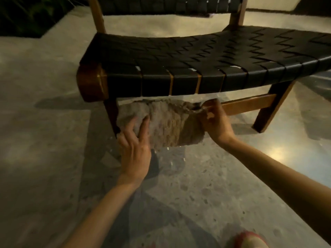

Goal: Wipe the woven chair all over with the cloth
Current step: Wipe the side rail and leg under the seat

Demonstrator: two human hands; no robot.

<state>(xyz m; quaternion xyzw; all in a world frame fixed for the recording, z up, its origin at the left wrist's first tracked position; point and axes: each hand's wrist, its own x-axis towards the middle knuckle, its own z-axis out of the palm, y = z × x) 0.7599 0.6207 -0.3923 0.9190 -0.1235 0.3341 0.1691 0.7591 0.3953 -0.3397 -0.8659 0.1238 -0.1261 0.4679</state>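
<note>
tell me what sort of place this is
Likely a home patio or terrace, though it could be indoors: a polished speckled stone floor, a low woven chair with a wooden frame, and dark plant leaves at the floor's edge.

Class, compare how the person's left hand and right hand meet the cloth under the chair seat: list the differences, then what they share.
The left hand lays fairly straight, spread fingers against the cloth; the right hand curls round the cloth's top edge. The left hand sits lower, near the dark leg; the right hand is higher, by the wooden rail. Both touch the same cloth below the woven seat.
</note>
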